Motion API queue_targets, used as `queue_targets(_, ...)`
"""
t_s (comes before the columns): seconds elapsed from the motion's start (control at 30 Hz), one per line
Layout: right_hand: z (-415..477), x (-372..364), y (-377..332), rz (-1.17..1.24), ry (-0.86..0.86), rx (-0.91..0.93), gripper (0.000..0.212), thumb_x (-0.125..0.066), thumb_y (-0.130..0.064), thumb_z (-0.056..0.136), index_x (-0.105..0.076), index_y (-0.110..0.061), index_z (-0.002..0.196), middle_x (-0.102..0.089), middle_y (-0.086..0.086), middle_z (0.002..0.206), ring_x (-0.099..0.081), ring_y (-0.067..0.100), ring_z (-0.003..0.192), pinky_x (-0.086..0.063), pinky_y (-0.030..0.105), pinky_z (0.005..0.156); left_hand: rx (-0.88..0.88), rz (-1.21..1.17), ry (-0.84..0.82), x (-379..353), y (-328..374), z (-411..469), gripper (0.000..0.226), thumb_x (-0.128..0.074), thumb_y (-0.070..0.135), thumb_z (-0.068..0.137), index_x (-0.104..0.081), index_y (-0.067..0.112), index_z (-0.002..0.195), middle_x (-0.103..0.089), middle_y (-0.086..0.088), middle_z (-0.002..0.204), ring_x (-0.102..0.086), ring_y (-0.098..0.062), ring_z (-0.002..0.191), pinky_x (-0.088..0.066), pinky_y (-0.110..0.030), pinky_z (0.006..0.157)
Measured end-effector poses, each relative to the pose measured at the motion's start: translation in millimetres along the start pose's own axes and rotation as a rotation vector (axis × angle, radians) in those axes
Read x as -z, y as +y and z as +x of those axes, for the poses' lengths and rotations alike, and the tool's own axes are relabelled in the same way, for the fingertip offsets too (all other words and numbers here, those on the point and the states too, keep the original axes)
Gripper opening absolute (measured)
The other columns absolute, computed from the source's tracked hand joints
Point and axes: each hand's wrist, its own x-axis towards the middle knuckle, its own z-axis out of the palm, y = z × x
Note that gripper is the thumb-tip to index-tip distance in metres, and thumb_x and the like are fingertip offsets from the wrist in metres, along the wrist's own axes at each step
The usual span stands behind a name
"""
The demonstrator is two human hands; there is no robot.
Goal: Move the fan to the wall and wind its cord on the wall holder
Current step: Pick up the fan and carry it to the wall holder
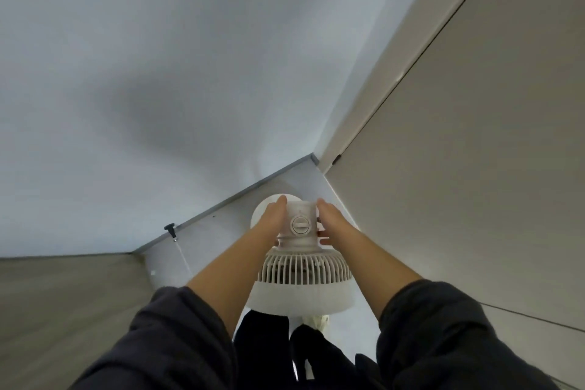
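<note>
A white standing fan point(302, 263) is seen from above, close to the white wall point(158, 73). Its round base point(266, 206) rests on the pale floor near the skirting. My left hand point(273, 218) presses the left side of the fan's motor housing, and my right hand point(330, 222) grips its right side by the round dial. A small black holder point(170, 228) sticks out of the wall low down to the left. A thin white cord point(183, 258) runs from it down along the floor.
A beige door or cabinet panel point(474, 136) stands close on the right. A grey-brown surface point(63, 294) fills the lower left. My dark trouser legs and a pale shoe point(319, 321) are below the fan. The floor strip here is narrow.
</note>
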Motion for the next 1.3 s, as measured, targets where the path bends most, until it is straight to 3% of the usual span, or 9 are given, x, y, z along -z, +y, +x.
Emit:
queue_targets(0.1, 17, -8, 4, 0.104, 0.002, -0.112, 0.056, -0.024, -0.048, 0.101, -0.046, -0.009, 0.135, -0.059, 0.017, 0.122, -0.06, 0.036, 0.106, -0.05, 0.048, 0.093, 0.095, -0.158, -0.044, -3, -3, 8, 0.074, -0.027, 0.067, 0.09, -0.05, 0.013, 0.135, -0.058, -0.018, 0.129, -0.058, -0.035, 0.116, -0.046, -0.048, 0.102)
queue_targets(0.27, 38, -15, 13, 0.209, 0.022, -0.176, 0.06, -0.027, -0.053, 0.1, -0.052, -0.008, 0.131, -0.061, 0.017, 0.118, -0.06, 0.033, 0.103, -0.049, 0.045, 0.096, 0.152, -0.266, -0.053, -3, -3, 19, 0.068, -0.027, 0.062, 0.095, -0.05, 0.013, 0.136, -0.06, -0.017, 0.125, -0.06, -0.031, 0.1, -0.05, -0.039, 0.088)
queue_targets(0.37, 52, -18, 14, 0.239, 0.028, -0.197, 0.064, -0.027, -0.057, 0.098, -0.053, -0.009, 0.132, -0.061, 0.017, 0.124, -0.06, 0.033, 0.107, -0.048, 0.045, 0.098, 0.177, -0.275, -0.061, -4, -5, 35, 0.066, -0.029, 0.059, 0.097, -0.052, 0.009, 0.131, -0.06, -0.019, 0.126, -0.061, -0.034, 0.107, -0.05, -0.04, 0.095)
queue_targets(0.53, 69, -22, 21, 0.348, -0.016, -0.209, 0.061, -0.028, -0.059, 0.098, -0.059, -0.012, 0.121, -0.064, 0.018, 0.117, -0.062, 0.029, 0.096, -0.05, 0.036, 0.08, 0.201, -0.269, -0.046, -8, -8, 55, 0.069, -0.029, 0.063, 0.094, -0.058, 0.009, 0.127, -0.061, -0.018, 0.128, -0.06, -0.032, 0.115, -0.045, -0.039, 0.103)
queue_targets(0.67, 72, -27, 24, 0.383, -0.015, -0.201, 0.07, -0.03, -0.064, 0.094, -0.061, -0.01, 0.125, -0.066, 0.017, 0.117, -0.064, 0.031, 0.104, -0.049, 0.044, 0.097, 0.224, -0.284, -0.032, -7, -16, 64, 0.064, -0.025, 0.057, 0.098, -0.057, 0.01, 0.126, -0.061, -0.016, 0.124, -0.057, -0.03, 0.116, -0.044, -0.033, 0.09)
queue_targets(0.77, 71, -27, 23, 0.393, -0.001, -0.21, 0.066, -0.029, -0.062, 0.095, -0.061, -0.012, 0.125, -0.066, 0.015, 0.118, -0.063, 0.03, 0.106, -0.048, 0.043, 0.099, 0.216, -0.299, -0.036, -9, -22, 69, 0.059, -0.02, 0.054, 0.1, -0.06, 0.013, 0.112, -0.063, -0.011, 0.106, -0.058, -0.026, 0.099, -0.042, -0.032, 0.086)
queue_targets(0.93, 70, -31, 24, 0.403, -0.004, -0.21, 0.066, -0.027, -0.06, 0.097, -0.062, -0.009, 0.12, -0.066, 0.016, 0.117, -0.063, 0.03, 0.104, -0.05, 0.04, 0.094, 0.22, -0.427, -0.014, -18, -39, 83, 0.092, -0.031, 0.081, 0.068, -0.067, 0.013, 0.118, -0.07, -0.015, 0.111, -0.066, -0.031, 0.102, -0.047, -0.042, 0.102)
queue_targets(1.0, 64, -33, 24, 0.396, -0.017, -0.218, 0.068, -0.026, -0.061, 0.096, -0.062, -0.008, 0.12, -0.066, 0.017, 0.116, -0.063, 0.031, 0.103, -0.049, 0.04, 0.095, 0.225, -0.41, 0.018, -23, -50, 94, 0.093, -0.031, 0.08, 0.062, -0.067, 0.014, 0.117, -0.069, -0.016, 0.113, -0.065, -0.032, 0.103, -0.046, -0.044, 0.103)
queue_targets(1.3, 29, -29, 30, 0.308, -0.065, -0.155, 0.07, -0.028, -0.065, 0.092, -0.062, -0.012, 0.122, -0.068, 0.017, 0.111, -0.065, 0.033, 0.1, -0.049, 0.044, 0.097, 0.159, -0.556, 0.107, -24, -45, 20, 0.072, -0.03, 0.066, 0.089, -0.063, 0.008, 0.118, -0.067, -0.018, 0.112, -0.064, -0.032, 0.103, -0.046, -0.042, 0.102)
